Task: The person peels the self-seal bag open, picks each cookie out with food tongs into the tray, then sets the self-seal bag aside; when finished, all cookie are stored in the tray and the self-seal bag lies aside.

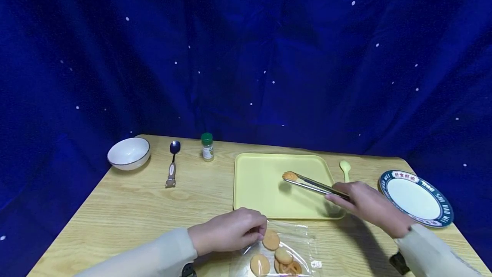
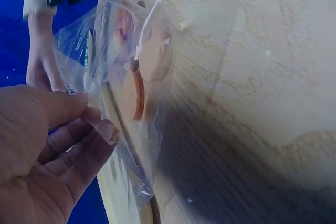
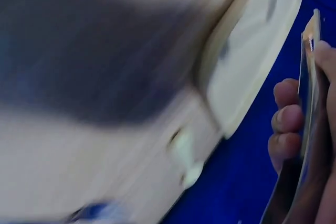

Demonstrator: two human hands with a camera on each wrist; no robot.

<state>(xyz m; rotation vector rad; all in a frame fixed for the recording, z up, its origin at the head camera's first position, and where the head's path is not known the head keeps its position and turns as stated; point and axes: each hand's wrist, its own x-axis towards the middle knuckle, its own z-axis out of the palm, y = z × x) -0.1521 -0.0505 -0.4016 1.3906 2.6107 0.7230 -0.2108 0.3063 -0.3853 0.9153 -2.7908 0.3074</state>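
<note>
My right hand [image 1: 363, 202] grips metal tongs [image 1: 313, 184], whose tips pinch an orange-brown cookie [image 1: 290, 176] above the yellow tray [image 1: 257, 185]. In the right wrist view, fingers [image 3: 287, 119] wrap round the tongs' arms. My left hand [image 1: 234, 230] pinches the edge of a clear plastic bag [image 1: 303, 236] at the near side of the tray. Several round cookies [image 1: 260, 264] and a pretzel-shaped one [image 1: 291, 268] lie inside the bag. The left wrist view shows thumb and fingers [image 2: 79, 150] holding the film.
A white bowl [image 1: 130, 153], a dark spoon [image 1: 172, 163] and a green-capped shaker [image 1: 207, 146] stand at the back left. Right of the tray are a pale yellow spoon [image 1: 345, 169] and a plate with a dark green patterned rim [image 1: 442, 208]. Blue curtain [image 1: 246, 54] hangs behind the table.
</note>
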